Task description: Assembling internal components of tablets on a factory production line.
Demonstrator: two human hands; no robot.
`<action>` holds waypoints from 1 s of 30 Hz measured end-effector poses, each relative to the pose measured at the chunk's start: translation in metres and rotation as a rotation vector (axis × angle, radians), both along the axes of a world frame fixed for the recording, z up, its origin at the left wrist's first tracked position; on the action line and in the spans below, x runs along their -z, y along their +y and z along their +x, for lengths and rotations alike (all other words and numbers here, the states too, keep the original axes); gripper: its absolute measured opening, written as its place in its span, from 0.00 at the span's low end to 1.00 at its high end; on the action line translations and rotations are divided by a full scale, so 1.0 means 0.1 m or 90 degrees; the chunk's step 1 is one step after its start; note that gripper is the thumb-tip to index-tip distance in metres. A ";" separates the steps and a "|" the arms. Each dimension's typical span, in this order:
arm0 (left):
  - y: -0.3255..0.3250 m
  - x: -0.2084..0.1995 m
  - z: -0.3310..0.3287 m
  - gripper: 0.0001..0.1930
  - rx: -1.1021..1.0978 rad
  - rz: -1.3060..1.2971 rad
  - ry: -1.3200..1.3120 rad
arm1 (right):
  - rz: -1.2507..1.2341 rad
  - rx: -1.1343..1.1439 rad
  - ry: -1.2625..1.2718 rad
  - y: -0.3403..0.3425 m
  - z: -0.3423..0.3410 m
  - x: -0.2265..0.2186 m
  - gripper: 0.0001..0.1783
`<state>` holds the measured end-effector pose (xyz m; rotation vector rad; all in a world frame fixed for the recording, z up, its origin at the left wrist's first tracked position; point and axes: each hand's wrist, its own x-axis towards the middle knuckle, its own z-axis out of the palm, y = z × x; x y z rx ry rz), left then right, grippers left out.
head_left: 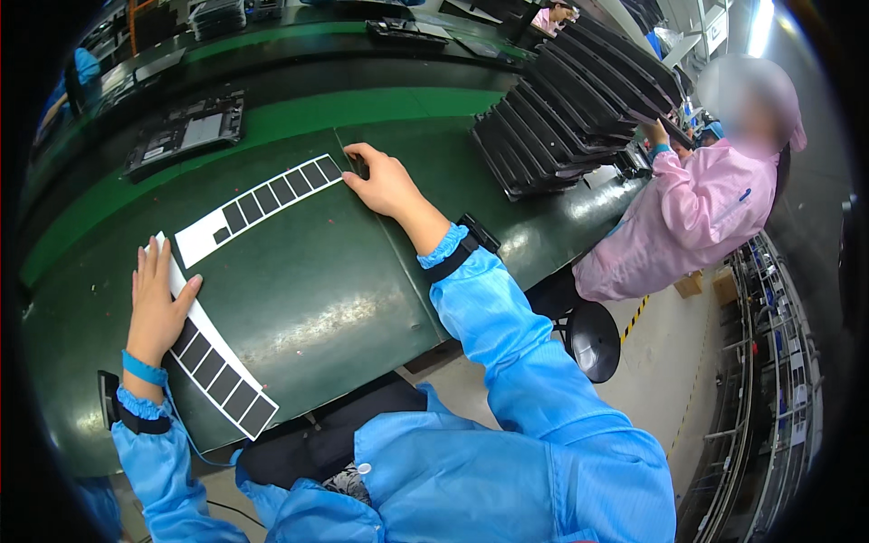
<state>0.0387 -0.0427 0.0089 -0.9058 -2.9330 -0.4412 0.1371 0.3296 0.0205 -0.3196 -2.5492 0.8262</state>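
Two white strips with rows of black rectangular stickers lie on the green table mat. Flat over the upper end of the near sticker strip (213, 369) rests my left hand (163, 303), its fingers stretched out and its thumb spread to the side. That strip slants down toward the table's front edge. The far sticker strip (282, 188) runs up to the right, with one small black piece near its blank white end. At its right end is my right hand (391, 187), thumb and forefinger apart, the thumb tip at the strip's edge. The other right fingers are partly hidden.
A tall stack of black trays (566, 113) stands at the right, beside a person in pink (706, 217). An opened electronic device (190, 131) lies at the back left. A black stool (593, 342) stands by the table. A seam (398, 258) crosses the green mat.
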 end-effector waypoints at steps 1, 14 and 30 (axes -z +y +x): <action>-0.03 0.02 -0.02 0.36 0.000 -0.008 0.012 | 0.022 0.000 0.019 -0.01 -0.02 0.05 0.22; -0.15 0.29 -0.19 0.27 -0.009 -0.009 0.122 | 0.029 -0.033 0.010 -0.07 -0.05 0.02 0.23; -0.07 -0.03 -0.06 0.25 0.017 0.217 0.052 | 0.079 -0.054 -0.049 -0.17 0.07 -0.11 0.23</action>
